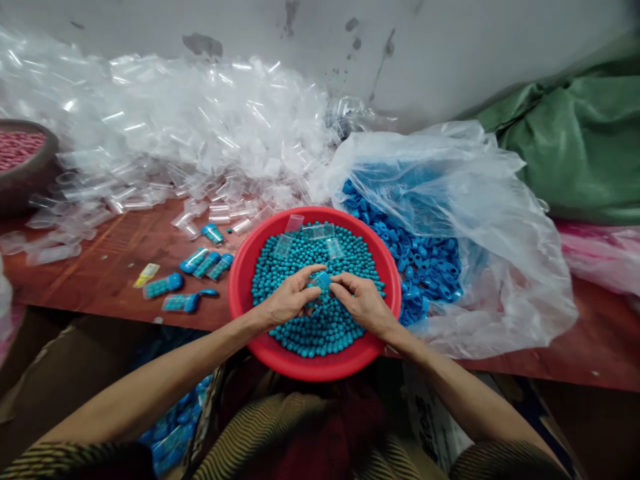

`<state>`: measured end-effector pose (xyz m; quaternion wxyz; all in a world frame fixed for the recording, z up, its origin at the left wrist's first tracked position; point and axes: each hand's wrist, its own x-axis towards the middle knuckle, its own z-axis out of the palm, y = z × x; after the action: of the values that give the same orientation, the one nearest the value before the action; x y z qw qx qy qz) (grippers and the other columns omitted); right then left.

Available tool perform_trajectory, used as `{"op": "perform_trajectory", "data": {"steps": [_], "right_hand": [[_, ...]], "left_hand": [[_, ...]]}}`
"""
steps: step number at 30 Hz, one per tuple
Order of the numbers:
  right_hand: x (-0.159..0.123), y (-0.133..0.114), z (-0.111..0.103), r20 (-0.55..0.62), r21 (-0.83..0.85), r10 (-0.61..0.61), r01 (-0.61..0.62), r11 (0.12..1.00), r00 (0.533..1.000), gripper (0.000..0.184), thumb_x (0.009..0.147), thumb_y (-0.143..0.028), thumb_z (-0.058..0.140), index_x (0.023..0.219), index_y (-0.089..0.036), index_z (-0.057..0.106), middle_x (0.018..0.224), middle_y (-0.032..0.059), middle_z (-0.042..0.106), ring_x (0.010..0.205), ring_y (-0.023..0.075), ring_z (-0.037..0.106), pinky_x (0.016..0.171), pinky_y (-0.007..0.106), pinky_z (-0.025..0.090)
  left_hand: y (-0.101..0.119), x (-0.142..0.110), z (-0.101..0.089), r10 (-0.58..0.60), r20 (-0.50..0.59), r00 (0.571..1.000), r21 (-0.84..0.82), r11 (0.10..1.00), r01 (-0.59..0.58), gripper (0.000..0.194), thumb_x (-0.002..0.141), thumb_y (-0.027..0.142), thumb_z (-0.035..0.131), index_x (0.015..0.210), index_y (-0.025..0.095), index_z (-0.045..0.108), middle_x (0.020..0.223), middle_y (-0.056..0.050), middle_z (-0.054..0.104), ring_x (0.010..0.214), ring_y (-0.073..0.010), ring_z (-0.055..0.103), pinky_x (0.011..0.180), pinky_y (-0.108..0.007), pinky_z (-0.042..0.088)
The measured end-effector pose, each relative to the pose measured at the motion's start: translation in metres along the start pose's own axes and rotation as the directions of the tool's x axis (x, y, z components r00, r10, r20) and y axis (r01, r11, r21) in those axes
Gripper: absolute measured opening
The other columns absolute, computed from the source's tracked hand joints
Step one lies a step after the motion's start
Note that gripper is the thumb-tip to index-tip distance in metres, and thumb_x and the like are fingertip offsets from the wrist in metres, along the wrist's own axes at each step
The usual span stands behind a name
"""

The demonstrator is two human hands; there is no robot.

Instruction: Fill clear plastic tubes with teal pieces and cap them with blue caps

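Over a red basin [235, 287] of small teal balls [305, 333], my left hand [293, 297] is closed around a small clear tube with a blue cap [323, 283]. From the other side, my right hand [363, 300] pinches the blue cap end of the same tube. Several empty clear tubes [334, 249] lie on the balls near the basin's far side. To the left on the table are several filled tubes with blue caps [163, 285]. Right of the basin, loose blue caps [430, 267] spill from a clear plastic bag [510, 253].
A large heap of clear tubes [200, 120] covers the back of the red-brown table [115, 247]. At far left stands a bowl [30, 180] of pink pieces. A yellow tag [147, 275] lies near the table's front edge. Below is a cardboard box [75, 373] with blue-capped tubes; green cloth [575, 147] sits at right.
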<state>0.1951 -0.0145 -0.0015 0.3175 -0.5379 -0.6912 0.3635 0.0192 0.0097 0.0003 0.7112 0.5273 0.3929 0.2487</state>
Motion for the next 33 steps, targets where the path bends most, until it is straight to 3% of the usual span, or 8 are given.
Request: {"op": "perform_trajectory", "data": {"steps": [5, 9, 12, 15, 19, 27, 30, 33], "right_hand": [[-0.003, -0.005, 0.005, -0.101, -0.207, -0.212, 0.188, 0.960, 0.972, 0.023, 0.088, -0.023, 0.046, 0.078, -0.020, 0.067, 0.070, 0.0036, 0.065, 0.064, 0.0154, 0.058, 0.063, 0.026, 0.043], [-0.001, -0.002, 0.003, -0.070, -0.171, -0.187, 0.173, 0.970, 0.980, 0.025, 0.089, -0.024, 0.045, 0.077, -0.019, 0.067, 0.068, 0.0027, 0.065, 0.062, 0.0148, 0.058, 0.062, 0.026, 0.043], [-0.001, -0.002, 0.000, -0.005, -0.093, -0.133, 0.132, 0.987, 0.991, 0.024, 0.089, -0.024, 0.046, 0.081, -0.019, 0.067, 0.069, 0.0009, 0.065, 0.063, 0.0144, 0.059, 0.061, 0.025, 0.044], [-0.001, -0.001, 0.000, -0.032, -0.207, -0.232, 0.220, 0.953, 0.972, 0.023, 0.089, -0.024, 0.046, 0.079, -0.019, 0.066, 0.067, 0.0018, 0.062, 0.061, 0.0151, 0.055, 0.060, 0.026, 0.042], [0.002, -0.001, 0.005, -0.024, -0.276, -0.348, 0.328, 0.903, 0.937, 0.023, 0.088, -0.024, 0.045, 0.078, -0.020, 0.065, 0.061, 0.0032, 0.058, 0.058, 0.0160, 0.051, 0.059, 0.028, 0.042], [0.009, -0.007, 0.000, -0.008, 0.023, -0.031, 0.032, 0.999, 0.999, 0.026, 0.088, -0.028, 0.046, 0.091, -0.020, 0.071, 0.072, -0.0006, 0.067, 0.067, 0.0141, 0.060, 0.064, 0.025, 0.046], [0.005, -0.009, -0.001, -0.004, 0.044, -0.004, 0.004, 0.999, 1.000, 0.026, 0.088, -0.028, 0.047, 0.087, -0.020, 0.071, 0.071, -0.0010, 0.067, 0.067, 0.0138, 0.060, 0.064, 0.024, 0.045], [0.001, -0.009, -0.001, -0.018, -0.059, -0.094, 0.093, 0.994, 0.995, 0.025, 0.089, -0.027, 0.046, 0.082, -0.019, 0.069, 0.070, 0.0007, 0.065, 0.067, 0.0144, 0.058, 0.065, 0.025, 0.045]], "left_hand": [[-0.001, 0.003, 0.004, 0.054, -0.052, 0.997, -0.066, 0.996, -0.058, 0.041, 0.077, 0.032, 0.057, 0.114, 0.016, 0.048, 0.061, 0.008, 0.043, 0.040, -0.0024, 0.039, 0.037, -0.016, 0.033], [0.002, 0.003, 0.007, 0.043, -0.097, 0.994, -0.063, 0.997, -0.050, 0.037, 0.078, 0.030, 0.055, 0.111, 0.015, 0.048, 0.057, 0.009, 0.042, 0.038, -0.0030, 0.038, 0.037, -0.016, 0.032], [0.004, 0.000, 0.006, 0.016, -0.051, 0.999, -0.073, 0.997, -0.019, 0.040, 0.079, 0.027, 0.054, 0.116, 0.015, 0.045, 0.057, 0.009, 0.044, 0.039, -0.0041, 0.041, 0.037, -0.016, 0.032], [0.002, 0.000, 0.003, 0.032, -0.014, 0.999, -0.067, 0.997, -0.032, 0.041, 0.079, 0.023, 0.052, 0.119, 0.015, 0.046, 0.053, 0.009, 0.042, 0.038, -0.0046, 0.040, 0.037, -0.017, 0.032], [-0.005, 0.002, -0.001, 0.097, -0.083, 0.992, -0.021, 0.995, -0.099, 0.039, 0.080, 0.020, 0.049, 0.118, 0.015, 0.049, 0.049, 0.010, 0.039, 0.036, -0.0036, 0.036, 0.036, -0.016, 0.030], [0.001, -0.002, -0.003, 0.102, -0.064, 0.993, -0.083, 0.991, -0.107, 0.049, 0.079, 0.024, 0.054, 0.125, 0.016, 0.040, 0.057, 0.009, 0.047, 0.038, -0.0029, 0.044, 0.036, -0.015, 0.032], [0.001, -0.002, -0.002, 0.090, -0.043, 0.995, -0.076, 0.993, -0.093, 0.052, 0.078, 0.024, 0.055, 0.126, 0.016, 0.038, 0.057, 0.010, 0.048, 0.038, -0.0035, 0.046, 0.036, -0.015, 0.032], [-0.002, -0.002, 0.000, 0.092, -0.056, 0.994, -0.035, 0.995, -0.094, 0.049, 0.076, 0.022, 0.055, 0.123, 0.016, 0.042, 0.058, 0.009, 0.047, 0.039, -0.0034, 0.044, 0.037, -0.015, 0.033]]}}
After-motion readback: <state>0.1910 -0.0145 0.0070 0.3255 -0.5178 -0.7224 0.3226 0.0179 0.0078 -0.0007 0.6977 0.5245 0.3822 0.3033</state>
